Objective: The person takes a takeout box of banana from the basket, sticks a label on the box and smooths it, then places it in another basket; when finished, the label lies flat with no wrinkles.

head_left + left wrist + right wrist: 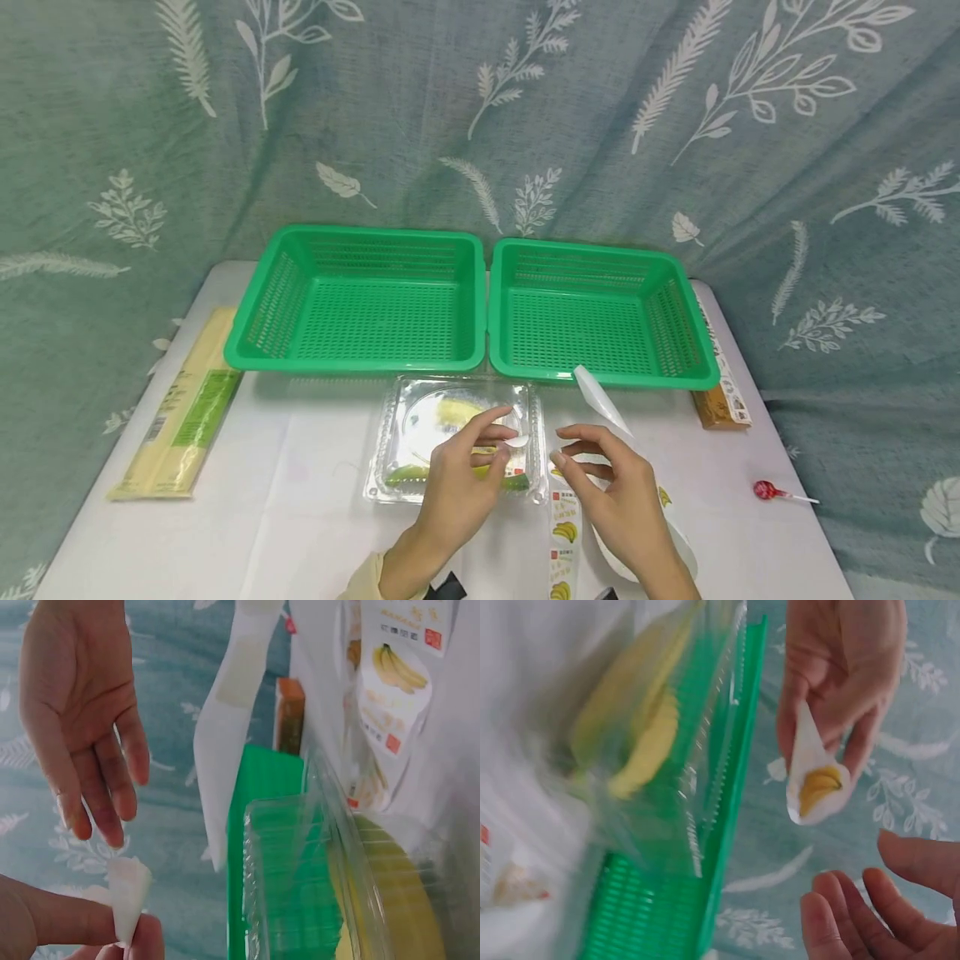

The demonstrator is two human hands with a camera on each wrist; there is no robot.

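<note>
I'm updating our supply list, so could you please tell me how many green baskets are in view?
2: the left basket stands beside the yellow packet, the right basket beside the brown box, both behind the clear container. Neither looks hidden, and no others show.

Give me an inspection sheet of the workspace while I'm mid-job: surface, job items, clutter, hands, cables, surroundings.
Surface: white table, lightly creased.
Job items: clear container with banana inside; banana-print sticker; label strip right of the container; left basket and right basket, both green, behind.
Clutter: yellow pack at left; brown box, partly hidden by the right basket; red lollipop at right.
Hands: left hand pinches the sticker; right hand holds nothing.
Cables: nothing seen.
Surroundings: leaf-patterned curtain.
</note>
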